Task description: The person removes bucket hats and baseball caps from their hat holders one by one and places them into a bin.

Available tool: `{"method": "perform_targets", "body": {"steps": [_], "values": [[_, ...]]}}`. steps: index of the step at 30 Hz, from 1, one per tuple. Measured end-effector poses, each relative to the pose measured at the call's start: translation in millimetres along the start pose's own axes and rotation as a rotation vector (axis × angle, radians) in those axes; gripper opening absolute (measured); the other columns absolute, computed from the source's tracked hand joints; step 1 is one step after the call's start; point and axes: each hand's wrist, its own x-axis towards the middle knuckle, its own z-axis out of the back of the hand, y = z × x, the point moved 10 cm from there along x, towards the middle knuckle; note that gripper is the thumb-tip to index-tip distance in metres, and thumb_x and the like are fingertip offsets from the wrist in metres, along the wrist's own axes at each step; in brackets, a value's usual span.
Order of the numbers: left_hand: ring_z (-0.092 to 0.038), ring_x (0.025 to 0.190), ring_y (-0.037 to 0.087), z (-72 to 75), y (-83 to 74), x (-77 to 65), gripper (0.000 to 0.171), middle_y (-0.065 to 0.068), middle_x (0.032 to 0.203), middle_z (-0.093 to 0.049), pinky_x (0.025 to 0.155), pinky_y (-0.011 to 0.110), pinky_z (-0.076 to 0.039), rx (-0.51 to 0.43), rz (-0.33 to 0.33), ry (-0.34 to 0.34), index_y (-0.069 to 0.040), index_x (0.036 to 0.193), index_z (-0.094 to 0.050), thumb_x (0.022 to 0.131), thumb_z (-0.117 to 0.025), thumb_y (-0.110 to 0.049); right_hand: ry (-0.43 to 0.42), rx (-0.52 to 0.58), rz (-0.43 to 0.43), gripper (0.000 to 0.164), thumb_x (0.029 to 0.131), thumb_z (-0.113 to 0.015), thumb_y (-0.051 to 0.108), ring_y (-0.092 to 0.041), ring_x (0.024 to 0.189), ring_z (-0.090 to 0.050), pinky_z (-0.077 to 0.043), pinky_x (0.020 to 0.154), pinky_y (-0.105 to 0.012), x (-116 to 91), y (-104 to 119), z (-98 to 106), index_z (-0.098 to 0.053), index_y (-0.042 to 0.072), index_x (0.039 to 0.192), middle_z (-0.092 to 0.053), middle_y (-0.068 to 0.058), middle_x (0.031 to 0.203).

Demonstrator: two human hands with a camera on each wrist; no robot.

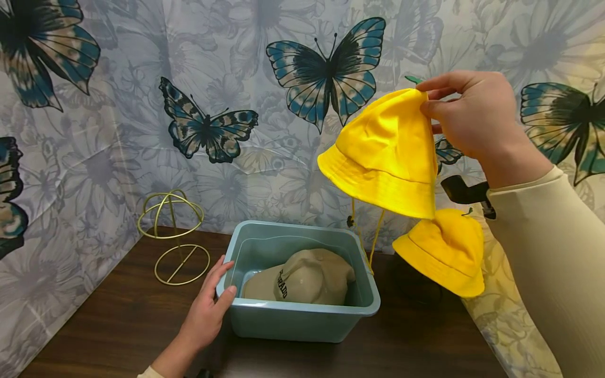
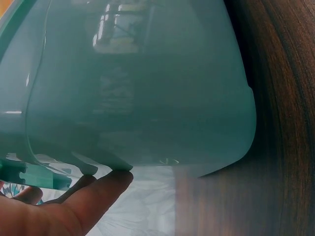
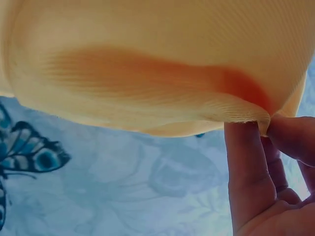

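High at the right in the head view, my right hand (image 1: 477, 110) pinches a yellow bucket hat (image 1: 383, 152) near the top of its crown, beside a green leaf tip. The hat's thin chin cord hangs by the right rim of a blue-green plastic bin (image 1: 302, 321). Thumb and fingers of my left hand (image 1: 205, 312) hold the bin's left rim near its front corner; in the left wrist view, fingertips touch the outer wall. Inside the bin lies a tan cap (image 1: 316, 278) with dark lettering. Close up in the right wrist view, fingertips pinch a fold of yellow fabric (image 3: 147, 88).
A second yellow bucket hat (image 1: 446, 252) is at the right, its support hidden. A gold wire hat stand (image 1: 181, 247) stands at the back left of the dark wooden table (image 1: 127, 315). Butterfly-printed cloth (image 1: 264, 178) hangs behind and at the sides.
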Motion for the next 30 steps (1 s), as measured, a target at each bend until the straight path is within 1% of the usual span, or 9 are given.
{"method": "perform_targets", "body": {"steps": [3, 5, 8, 12, 17, 19, 23, 27, 30], "values": [[-0.014, 0.146, 0.04, -0.5, -0.6, 0.1, 0.047, 0.012, 0.163, -0.016, 0.105, 0.066, -0.025, -0.004, 0.003, 0.004, -0.006, 0.149, -0.04, 0.105, -0.051, -0.018, -0.016, 0.034, 0.021, 0.038, 0.099, -0.061, 0.015, -0.014, 0.097, -0.062, -0.051, 0.064, -0.014, 2.3, 11.5, 5.0, -0.063, 0.018, 0.137, -0.053, -0.009, 0.122], [-0.014, 0.146, 0.041, -0.9, -0.9, 0.0, 0.047, 0.012, 0.163, -0.015, 0.105, 0.067, -0.025, -0.006, 0.006, 0.007, -0.006, 0.149, -0.04, 0.105, -0.051, -0.018, -0.026, 0.04, 0.035, 0.038, 0.099, -0.061, 0.015, -0.014, 0.098, -0.062, -0.052, 0.067, -0.017, 3.5, 19.2, 8.5, -0.063, 0.018, 0.137, -0.052, -0.009, 0.122], [-0.014, 0.146, 0.041, -1.1, -0.8, 0.0, 0.047, 0.012, 0.163, -0.015, 0.105, 0.067, -0.025, -0.006, 0.008, 0.009, -0.006, 0.149, -0.04, 0.105, -0.051, -0.018, -0.039, 0.045, 0.043, 0.038, 0.099, -0.061, 0.015, -0.016, 0.102, -0.062, -0.051, 0.073, -0.022, 4.9, 28.2, 13.2, -0.063, 0.019, 0.138, -0.051, -0.009, 0.124], [-0.014, 0.146, 0.041, -0.4, -0.3, 0.2, 0.047, 0.012, 0.163, -0.015, 0.105, 0.067, -0.025, -0.004, 0.002, 0.006, -0.005, 0.148, -0.04, 0.105, -0.051, -0.019, -0.04, 0.061, 0.048, 0.038, 0.099, -0.06, 0.014, -0.019, 0.107, -0.063, -0.051, 0.074, -0.023, 4.5, 34.8, 11.6, -0.063, 0.019, 0.137, -0.052, -0.009, 0.124], [-0.014, 0.146, 0.041, 0.2, 0.1, 0.3, 0.047, 0.013, 0.163, -0.015, 0.105, 0.067, -0.024, -0.001, -0.006, 0.006, -0.005, 0.148, -0.04, 0.105, -0.051, -0.018, -0.002, -0.03, 0.072, 0.036, 0.1, -0.06, 0.016, -0.021, 0.097, -0.066, -0.054, 0.073, -0.023, -4.4, 43.6, -9.2, -0.065, 0.017, 0.136, -0.057, -0.008, 0.123], [-0.014, 0.146, 0.041, 0.1, 0.7, 0.6, 0.047, 0.012, 0.163, -0.015, 0.105, 0.068, -0.024, 0.003, 0.0, 0.007, -0.005, 0.149, -0.039, 0.105, -0.051, -0.019, 0.019, -0.076, 0.079, 0.034, 0.101, -0.06, 0.015, -0.022, 0.093, -0.067, -0.054, 0.071, -0.022, -9.4, 47.0, -20.5, -0.066, 0.016, 0.134, -0.059, -0.009, 0.122], [-0.013, 0.146, 0.041, -0.3, 1.8, 1.2, 0.048, 0.012, 0.163, -0.015, 0.105, 0.068, -0.024, 0.008, 0.015, 0.008, -0.006, 0.149, -0.039, 0.105, -0.051, -0.02, 0.071, -0.123, 0.071, 0.032, 0.1, -0.059, 0.013, -0.026, 0.086, -0.068, -0.055, 0.064, -0.021, -19.9, 48.9, -42.5, -0.068, 0.014, 0.131, -0.063, -0.011, 0.118], [-0.014, 0.146, 0.04, -0.7, 1.4, 1.0, 0.048, 0.011, 0.163, -0.015, 0.105, 0.067, -0.025, 0.009, 0.013, 0.009, -0.006, 0.149, -0.039, 0.105, -0.051, -0.02, 0.12, -0.107, 0.059, 0.029, 0.099, -0.06, 0.011, -0.028, 0.076, -0.066, -0.054, 0.058, -0.024, -31.5, 45.1, -60.3, -0.07, 0.011, 0.127, -0.064, -0.014, 0.116], [-0.014, 0.146, 0.04, -0.2, 1.0, 0.5, 0.048, 0.011, 0.163, -0.015, 0.105, 0.067, -0.025, 0.007, 0.009, 0.005, -0.006, 0.149, -0.039, 0.105, -0.051, -0.019, 0.153, -0.064, 0.045, 0.028, 0.099, -0.061, 0.008, -0.028, 0.073, -0.067, -0.055, 0.059, -0.029, -39.6, 40.9, -73.4, -0.07, 0.009, 0.125, -0.063, -0.016, 0.116]]}}
